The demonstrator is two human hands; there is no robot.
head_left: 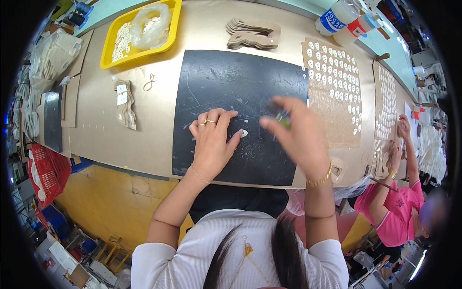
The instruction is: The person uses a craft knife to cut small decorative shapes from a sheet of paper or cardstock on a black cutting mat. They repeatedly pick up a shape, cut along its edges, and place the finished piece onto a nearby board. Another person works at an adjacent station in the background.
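My left hand (211, 139) rests on a black mat (231, 86), its fingertips pressing beside a small white oval piece (243, 133). Raised just right of that piece and blurred by motion, my right hand (296, 137) grips a small green-tipped tool (284, 119) between thumb and fingers. A brown board (332, 123) to the right of the mat carries several rows of similar white pieces.
A yellow tray (108, 53) with white pieces and a plastic bag sits at the back left. A stack of brown cutouts (252, 34) lies behind the mat, bottles (339, 17) at the back right. Another person in a pink shirt (397, 212) works at the right. A red basket (45, 176) stands at the left.
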